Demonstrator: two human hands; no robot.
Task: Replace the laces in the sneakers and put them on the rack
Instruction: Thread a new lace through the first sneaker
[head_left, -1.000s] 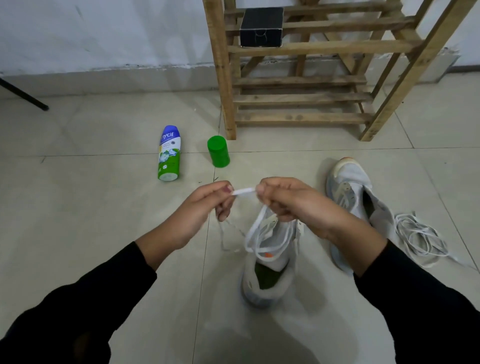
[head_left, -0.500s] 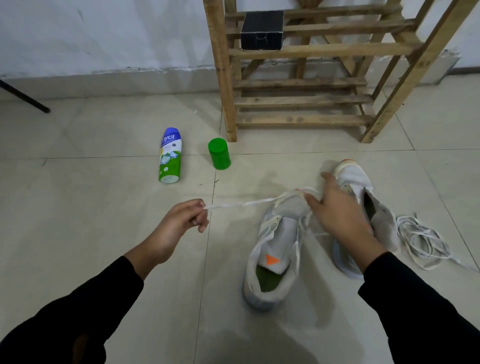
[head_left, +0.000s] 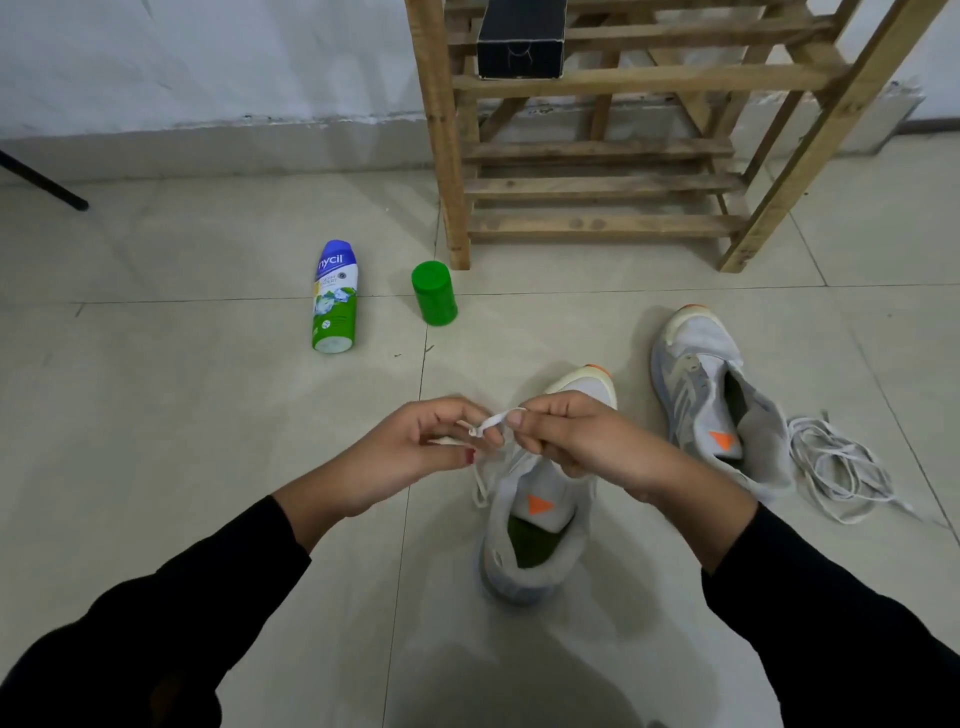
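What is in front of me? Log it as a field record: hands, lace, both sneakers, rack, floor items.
left grip: pinches the white lace
right grip: pinches the same lace, close beside the left
near sneaker: on the floor under the hands; the lace runs down to it
far sneaker: on the floor to the right, no lace seen in it
loose laces: heap right of the far sneaker
rack: wooden, behind; holds a black box, no sneaker
floor items: bottle lying down, green cap standing beside it

home floor — tiles (head_left: 156, 467), wooden shoe rack (head_left: 597, 182)
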